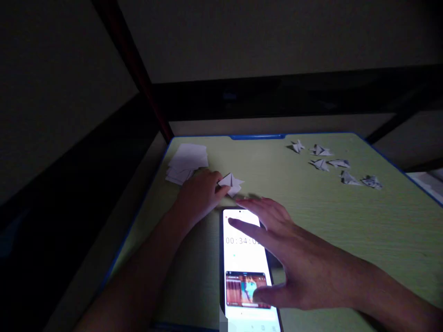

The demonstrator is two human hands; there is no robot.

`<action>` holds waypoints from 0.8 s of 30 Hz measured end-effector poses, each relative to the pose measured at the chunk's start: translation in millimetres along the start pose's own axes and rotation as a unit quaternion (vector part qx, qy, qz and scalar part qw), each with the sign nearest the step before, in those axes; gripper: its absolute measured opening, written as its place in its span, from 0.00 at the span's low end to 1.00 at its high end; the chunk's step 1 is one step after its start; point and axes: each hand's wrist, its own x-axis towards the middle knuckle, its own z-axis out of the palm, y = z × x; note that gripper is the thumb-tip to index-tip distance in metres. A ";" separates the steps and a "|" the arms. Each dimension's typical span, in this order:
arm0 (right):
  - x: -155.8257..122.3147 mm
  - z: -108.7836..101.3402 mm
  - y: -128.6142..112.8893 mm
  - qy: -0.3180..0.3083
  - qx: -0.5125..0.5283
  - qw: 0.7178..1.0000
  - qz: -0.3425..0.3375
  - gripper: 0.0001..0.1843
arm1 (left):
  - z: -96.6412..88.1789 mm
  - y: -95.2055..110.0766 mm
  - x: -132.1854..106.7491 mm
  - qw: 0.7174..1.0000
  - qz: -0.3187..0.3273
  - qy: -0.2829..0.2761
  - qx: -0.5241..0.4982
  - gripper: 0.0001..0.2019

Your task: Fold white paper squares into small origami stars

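Between the thumb and fingers of my left hand (204,191) is a small folded white paper figure (231,183) with pointed corners. My right hand (277,240) is spread over a phone (245,258), with its thumb over a small video window and a finger over the upper screen. Whether those fingertips touch the glass I cannot tell. The lit screen shows a timer reading about 00:34. Just behind my left hand lies a stack of white paper sheets (188,157), its near edge partly covered by the hand.
Several folded paper figures (320,164) lie at the back right of the pale green table (380,230). A blue rim edges the tabletop, with a blue handle (258,137) at the far side. White papers (427,184) sit beyond the right edge. The surroundings are dark.
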 end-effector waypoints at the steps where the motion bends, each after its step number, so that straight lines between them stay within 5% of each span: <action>1: -0.1 -2.2 0.9 0.010 0.012 1.000 0.000 0.48 | 1.2 -0.5 0.8 1.000 0.001 0.007 -0.003 0.10; 8: 8.6 -12.5 16.9 0.152 0.074 0.981 0.090 0.32 | 6.9 -2.7 7.3 0.991 0.001 0.077 -0.112 0.04; 16: 47.7 -16.2 28.2 0.314 0.271 0.879 0.236 0.21 | -2.9 12.3 -0.9 0.975 0.005 0.107 -0.195 0.07; 19: 51.6 -6.6 33.1 0.344 0.348 0.840 0.236 0.20 | -6.2 16.4 -3.4 0.970 0.027 0.112 -0.214 0.07; 24: 46.0 3.2 36.3 0.349 0.394 0.824 0.209 0.15 | -10.6 24.5 -6.3 0.963 0.047 0.087 -0.252 0.06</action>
